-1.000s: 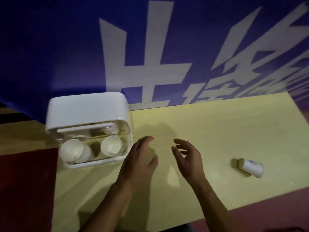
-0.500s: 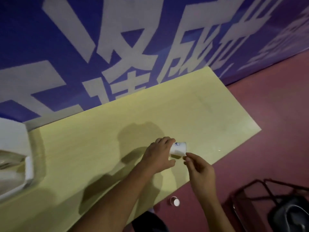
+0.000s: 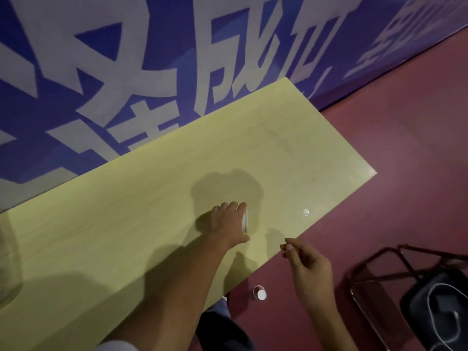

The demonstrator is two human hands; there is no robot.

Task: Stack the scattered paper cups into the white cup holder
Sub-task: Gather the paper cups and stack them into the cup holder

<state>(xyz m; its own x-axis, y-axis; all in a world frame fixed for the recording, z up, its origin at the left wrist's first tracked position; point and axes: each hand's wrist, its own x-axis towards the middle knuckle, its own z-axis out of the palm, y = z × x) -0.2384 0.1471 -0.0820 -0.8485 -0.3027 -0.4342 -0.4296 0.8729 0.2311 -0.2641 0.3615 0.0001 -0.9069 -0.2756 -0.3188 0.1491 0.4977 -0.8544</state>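
Note:
My left hand (image 3: 228, 222) lies on the yellow table (image 3: 126, 224) near its front edge, its fingers wrapped round a white paper cup (image 3: 245, 221); only the cup's rim side shows past the hand. My right hand (image 3: 310, 266) hovers just off the table's front edge, to the right of the left hand, fingers loosely curled and holding nothing. Another paper cup (image 3: 259, 292) lies on the red floor below the table edge. At the far left edge of the view a greyish blur (image 3: 6, 262) may be part of the cup holder.
A small white speck (image 3: 306, 212) sits on the table right of my left hand. A dark metal chair (image 3: 415, 297) with a black seat and a white cable stands on the floor at lower right. A blue wall with large white characters (image 3: 152, 72) runs behind the table.
The view swung right from the cup holder to the table's right end. My left hand took hold of the cup; my right hand let go of it and drew back off the table edge.

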